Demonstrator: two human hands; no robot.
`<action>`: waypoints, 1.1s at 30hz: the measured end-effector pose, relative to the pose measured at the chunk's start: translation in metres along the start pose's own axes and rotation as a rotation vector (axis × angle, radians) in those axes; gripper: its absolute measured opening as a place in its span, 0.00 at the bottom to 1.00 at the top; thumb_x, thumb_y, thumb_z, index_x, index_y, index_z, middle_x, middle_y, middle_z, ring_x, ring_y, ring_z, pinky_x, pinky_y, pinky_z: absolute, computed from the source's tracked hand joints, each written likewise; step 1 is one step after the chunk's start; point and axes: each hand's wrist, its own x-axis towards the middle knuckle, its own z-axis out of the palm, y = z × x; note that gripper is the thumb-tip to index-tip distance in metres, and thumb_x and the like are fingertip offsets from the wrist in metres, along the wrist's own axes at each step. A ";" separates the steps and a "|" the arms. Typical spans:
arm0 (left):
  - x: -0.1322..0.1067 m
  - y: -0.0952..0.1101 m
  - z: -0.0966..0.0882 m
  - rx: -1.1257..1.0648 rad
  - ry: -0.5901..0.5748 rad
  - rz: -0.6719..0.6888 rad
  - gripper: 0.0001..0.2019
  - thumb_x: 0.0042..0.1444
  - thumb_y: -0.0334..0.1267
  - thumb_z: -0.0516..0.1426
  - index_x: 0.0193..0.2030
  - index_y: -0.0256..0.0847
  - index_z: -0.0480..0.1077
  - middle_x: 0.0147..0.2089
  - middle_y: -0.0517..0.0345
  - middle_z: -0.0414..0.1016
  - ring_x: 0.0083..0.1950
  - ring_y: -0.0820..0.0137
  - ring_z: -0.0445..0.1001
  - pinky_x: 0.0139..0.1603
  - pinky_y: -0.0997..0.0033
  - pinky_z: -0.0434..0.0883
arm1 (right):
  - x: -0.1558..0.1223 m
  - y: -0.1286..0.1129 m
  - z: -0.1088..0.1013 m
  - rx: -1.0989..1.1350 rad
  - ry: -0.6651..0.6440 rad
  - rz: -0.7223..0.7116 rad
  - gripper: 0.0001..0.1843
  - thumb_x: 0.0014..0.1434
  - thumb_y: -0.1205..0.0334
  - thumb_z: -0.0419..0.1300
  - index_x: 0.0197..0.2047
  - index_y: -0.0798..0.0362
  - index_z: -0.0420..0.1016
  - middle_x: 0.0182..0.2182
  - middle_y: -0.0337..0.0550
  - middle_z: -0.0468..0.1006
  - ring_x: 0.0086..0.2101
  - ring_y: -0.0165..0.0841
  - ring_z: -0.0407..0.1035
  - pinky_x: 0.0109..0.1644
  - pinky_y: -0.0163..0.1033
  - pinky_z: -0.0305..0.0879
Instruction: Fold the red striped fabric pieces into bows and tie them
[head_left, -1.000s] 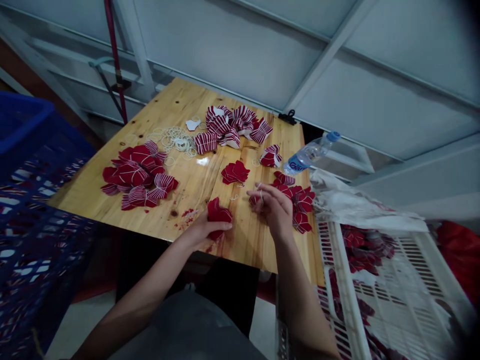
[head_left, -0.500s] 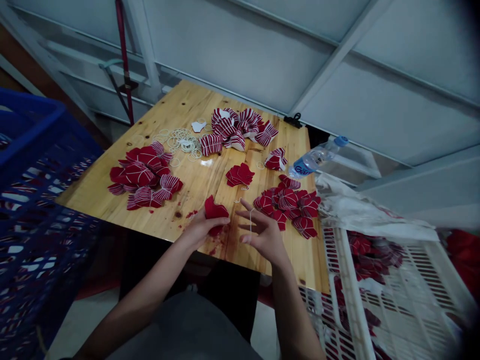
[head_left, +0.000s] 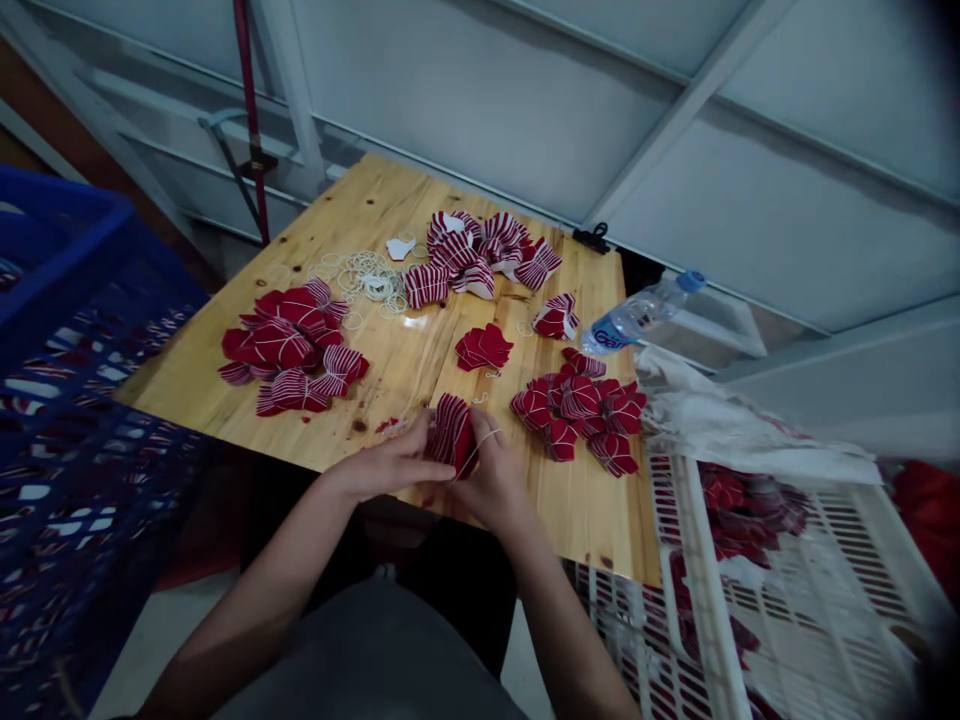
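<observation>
L hand [head_left: 382, 464] grips the striped cloth bundle [head_left: 452, 435], R hand [head_left: 496, 489] pinches a rubber band [head_left: 488, 437] around it; if fingers slip, the band could snap off & pieces fall.

Between the left grip [head_left: 386, 465] and right grip [head_left: 499, 487], a cloth bundle [head_left: 452, 435] is showing red and white stripes. A blue basket [head_left: 60, 210] is sitting left of the grips, a white crate [head_left: 780, 560] right, and a honey-yellow counter [head_left: 180, 370] is showing dark knots beyond them.
</observation>
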 end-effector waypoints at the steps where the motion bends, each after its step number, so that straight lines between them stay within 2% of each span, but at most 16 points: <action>1: -0.001 0.000 -0.005 -0.087 -0.043 -0.003 0.33 0.48 0.39 0.66 0.60 0.43 0.59 0.60 0.48 0.69 0.64 0.60 0.66 0.63 0.57 0.63 | -0.001 0.001 -0.002 0.022 -0.006 -0.030 0.35 0.51 0.63 0.65 0.60 0.54 0.59 0.52 0.58 0.72 0.52 0.47 0.70 0.55 0.53 0.70; 5: 0.007 -0.009 -0.006 -0.277 -0.037 -0.070 0.31 0.35 0.43 0.73 0.48 0.40 0.71 0.46 0.50 0.78 0.49 0.61 0.76 0.48 0.64 0.72 | -0.005 0.002 -0.008 0.104 -0.045 -0.093 0.37 0.49 0.64 0.66 0.61 0.51 0.59 0.53 0.55 0.72 0.53 0.46 0.70 0.55 0.52 0.70; 7: 0.013 -0.015 0.001 -0.303 -0.026 -0.114 0.29 0.29 0.43 0.74 0.41 0.38 0.75 0.39 0.52 0.79 0.42 0.63 0.78 0.43 0.67 0.73 | -0.008 0.002 -0.009 0.126 -0.067 -0.079 0.38 0.47 0.65 0.67 0.61 0.49 0.59 0.53 0.53 0.72 0.52 0.46 0.70 0.55 0.52 0.70; 10: 0.018 -0.021 0.010 -0.343 -0.015 -0.142 0.27 0.27 0.43 0.75 0.37 0.37 0.76 0.34 0.54 0.79 0.36 0.67 0.77 0.40 0.68 0.73 | -0.014 0.004 -0.012 0.124 -0.083 -0.051 0.38 0.47 0.64 0.68 0.60 0.50 0.61 0.53 0.53 0.73 0.52 0.47 0.70 0.54 0.52 0.70; 16: 0.016 -0.021 0.013 -0.305 -0.043 -0.191 0.24 0.26 0.39 0.75 0.34 0.36 0.76 0.31 0.56 0.79 0.32 0.71 0.76 0.37 0.71 0.72 | -0.017 0.005 -0.018 0.139 -0.126 -0.065 0.35 0.48 0.63 0.67 0.59 0.51 0.63 0.52 0.52 0.73 0.51 0.45 0.70 0.54 0.50 0.70; 22: 0.015 -0.019 0.015 -0.214 0.032 -0.104 0.17 0.31 0.32 0.73 0.32 0.39 0.76 0.30 0.59 0.79 0.33 0.70 0.76 0.40 0.69 0.73 | -0.010 0.006 -0.028 0.105 -0.232 -0.093 0.44 0.49 0.57 0.70 0.65 0.53 0.58 0.61 0.56 0.66 0.60 0.47 0.62 0.63 0.52 0.63; 25: 0.016 -0.017 0.019 -0.163 0.087 -0.100 0.17 0.29 0.31 0.73 0.30 0.39 0.76 0.29 0.59 0.78 0.32 0.70 0.75 0.36 0.70 0.72 | -0.009 0.007 -0.021 0.113 -0.181 -0.110 0.41 0.50 0.60 0.69 0.65 0.50 0.59 0.59 0.54 0.69 0.58 0.47 0.66 0.61 0.53 0.66; 28: 0.015 -0.017 0.025 -0.239 0.135 -0.071 0.22 0.27 0.31 0.73 0.34 0.39 0.77 0.33 0.57 0.80 0.37 0.67 0.77 0.39 0.70 0.73 | -0.012 0.007 -0.008 0.162 -0.059 -0.072 0.39 0.50 0.61 0.67 0.64 0.46 0.61 0.57 0.50 0.72 0.55 0.46 0.69 0.59 0.52 0.68; 30: 0.015 -0.018 0.026 -0.304 0.156 -0.067 0.24 0.26 0.32 0.74 0.36 0.39 0.77 0.35 0.57 0.80 0.38 0.67 0.77 0.41 0.70 0.73 | -0.013 0.006 -0.004 0.180 -0.017 -0.045 0.44 0.49 0.60 0.69 0.66 0.45 0.57 0.59 0.50 0.70 0.58 0.47 0.67 0.62 0.53 0.65; 33: 0.013 -0.023 0.024 -0.321 0.163 -0.138 0.23 0.29 0.34 0.74 0.36 0.39 0.76 0.32 0.58 0.79 0.34 0.68 0.77 0.37 0.71 0.72 | -0.013 0.003 -0.009 0.151 -0.112 -0.037 0.59 0.43 0.57 0.74 0.71 0.48 0.46 0.67 0.55 0.58 0.65 0.50 0.55 0.68 0.57 0.55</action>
